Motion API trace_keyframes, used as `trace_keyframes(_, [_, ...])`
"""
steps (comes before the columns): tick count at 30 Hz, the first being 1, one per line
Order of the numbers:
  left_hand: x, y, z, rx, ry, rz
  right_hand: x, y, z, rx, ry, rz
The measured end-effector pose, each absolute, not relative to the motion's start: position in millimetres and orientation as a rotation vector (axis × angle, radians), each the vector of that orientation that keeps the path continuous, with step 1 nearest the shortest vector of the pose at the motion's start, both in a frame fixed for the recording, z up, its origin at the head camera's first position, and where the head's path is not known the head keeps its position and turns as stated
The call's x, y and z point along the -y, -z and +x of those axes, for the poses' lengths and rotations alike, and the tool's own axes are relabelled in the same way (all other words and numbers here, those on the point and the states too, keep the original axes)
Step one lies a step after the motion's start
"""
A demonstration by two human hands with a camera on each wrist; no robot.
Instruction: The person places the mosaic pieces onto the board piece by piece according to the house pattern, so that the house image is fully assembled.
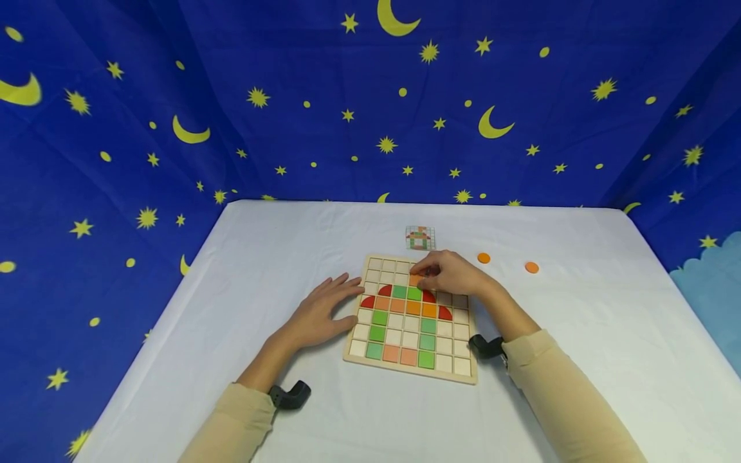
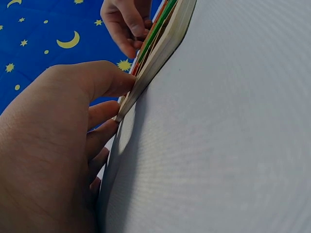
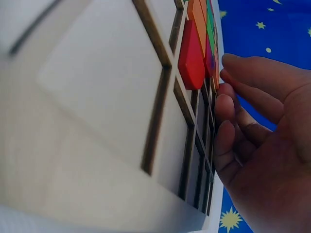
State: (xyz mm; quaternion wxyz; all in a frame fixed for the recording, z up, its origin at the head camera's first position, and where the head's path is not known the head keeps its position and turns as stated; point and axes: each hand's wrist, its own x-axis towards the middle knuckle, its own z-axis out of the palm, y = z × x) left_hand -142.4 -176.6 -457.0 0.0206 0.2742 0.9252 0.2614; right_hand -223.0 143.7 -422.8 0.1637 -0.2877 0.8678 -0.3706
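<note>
A square wooden grid board lies on the table, with green, orange and salmon square tiles and red quarter-round pieces in its cells. At its upper middle, my right hand pinches an orange tile between thumb and fingers. Part of that tile is hidden by the fingers. My left hand rests by the board's left side, its fingers spread and their tips touching the edge. Up close in the left wrist view, the thumb and fingers of the left hand meet the board's rim.
Behind the board lies a small pattern card with a coloured grid picture. Two round orange discs, a nearer-left disc and a farther-right disc, lie right of the card. A blue star-and-moon cloth hangs around the white-covered table.
</note>
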Motion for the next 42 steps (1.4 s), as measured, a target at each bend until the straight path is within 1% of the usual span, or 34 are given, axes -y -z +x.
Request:
trace_keyframes(8, [176.3, 456.6, -142.0, -2.871, -0.807, 0.853, -154.7, 417.6, -220.9, -2.515, 1.119, -0.731])
trace_keyframes(22, [177.1, 458.6, -142.7, -2.87, -0.797, 0.859, -198.3, 408.0, -219.2, -2.616, 1.138, -0.594])
trace_keyframes(35, [176.6, 458.0, -142.7, -2.878, -0.806, 0.864, -236.0, 416.6, -222.7, -2.695, 1.245, -0.412])
trace_keyframes(42, [176.3, 458.0, -143.5, -2.874, -0.793, 0.864, -248.7, 422.9, -224.0, -2.734, 1.318, -0.236])
